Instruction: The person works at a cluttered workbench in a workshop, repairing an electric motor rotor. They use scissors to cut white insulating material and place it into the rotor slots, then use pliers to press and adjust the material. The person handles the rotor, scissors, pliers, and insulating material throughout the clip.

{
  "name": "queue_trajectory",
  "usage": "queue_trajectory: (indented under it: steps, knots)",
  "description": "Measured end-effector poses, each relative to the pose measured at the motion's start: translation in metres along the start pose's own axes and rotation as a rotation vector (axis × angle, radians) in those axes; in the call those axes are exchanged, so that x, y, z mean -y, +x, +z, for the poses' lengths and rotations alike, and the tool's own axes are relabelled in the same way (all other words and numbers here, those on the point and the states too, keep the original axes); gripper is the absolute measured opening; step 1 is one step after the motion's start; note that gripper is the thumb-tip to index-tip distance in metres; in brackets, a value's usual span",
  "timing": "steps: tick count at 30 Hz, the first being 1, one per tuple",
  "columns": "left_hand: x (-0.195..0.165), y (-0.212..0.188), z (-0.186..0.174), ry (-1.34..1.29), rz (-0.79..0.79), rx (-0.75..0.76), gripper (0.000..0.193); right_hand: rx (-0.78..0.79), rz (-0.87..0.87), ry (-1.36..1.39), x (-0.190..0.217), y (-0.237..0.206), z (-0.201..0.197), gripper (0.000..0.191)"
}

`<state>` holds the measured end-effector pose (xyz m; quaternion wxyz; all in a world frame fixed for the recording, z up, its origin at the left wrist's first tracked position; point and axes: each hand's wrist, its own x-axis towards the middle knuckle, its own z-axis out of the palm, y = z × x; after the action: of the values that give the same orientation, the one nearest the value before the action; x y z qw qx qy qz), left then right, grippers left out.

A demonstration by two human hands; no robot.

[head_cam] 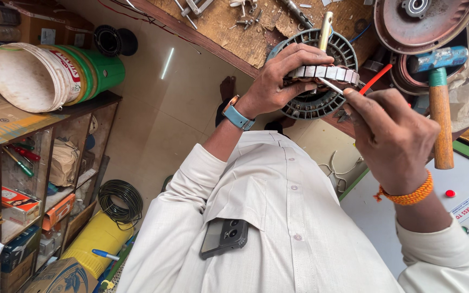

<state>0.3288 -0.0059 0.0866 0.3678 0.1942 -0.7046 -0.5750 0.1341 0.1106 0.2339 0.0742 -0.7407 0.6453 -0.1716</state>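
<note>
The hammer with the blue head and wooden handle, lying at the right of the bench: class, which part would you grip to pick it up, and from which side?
Probably the wooden handle, near its free lower end, coming from the side nearest the person. The hammer lies with its blue head tucked among the metal discs, while the long straight handle points out towards the person, clear of the right hand.

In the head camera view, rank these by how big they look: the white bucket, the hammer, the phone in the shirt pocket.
1. White bucket, largest.
2. Hammer.
3. Phone, smallest.
Nearness to the camera differs, so bucket versus hammer is unsure.
</note>
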Motion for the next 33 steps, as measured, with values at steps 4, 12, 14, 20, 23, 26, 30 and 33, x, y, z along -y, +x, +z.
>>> queue_trajectory:
  steps: [4, 12, 14, 20, 23, 26, 30, 33]
  knots:
    - [0.002, 0.0, 0.0, 0.012, 0.014, -0.003, 0.051, 0.073, 0.003, -0.011, 0.01, 0.019, -0.02, 0.019]
    - [0.002, 0.002, 0.001, 0.019, 0.042, 0.005, 0.053, 0.035, -0.023, 0.074, -0.004, 0.015, -0.003, 0.027]
    - [0.003, 0.002, 0.001, 0.018, 0.04, 0.01, 0.053, -0.009, -0.006, 0.136, -0.01, 0.002, 0.005, 0.024]
    - [0.003, 0.0, 0.001, -0.004, 0.008, 0.009, 0.051, -0.05, -0.015, 0.152, -0.032, -0.023, 0.025, 0.028]
    - [0.002, 0.0, 0.002, 0.01, 0.013, 0.012, 0.052, -0.073, -0.067, 0.118, -0.04, -0.025, 0.033, 0.029]
    - [0.002, 0.001, 0.001, 0.013, 0.023, 0.01, 0.053, -0.095, -0.119, 0.092, -0.042, -0.02, 0.037, 0.029]
    - [0.003, 0.001, -0.001, 0.036, 0.032, 0.01, 0.053, -0.088, -0.1, 0.035, -0.024, -0.008, 0.027, 0.029]
    - [0.002, 0.0, 0.0, 0.038, 0.019, 0.008, 0.052, -0.031, -0.023, -0.023, 0.0, 0.001, 0.006, 0.024]
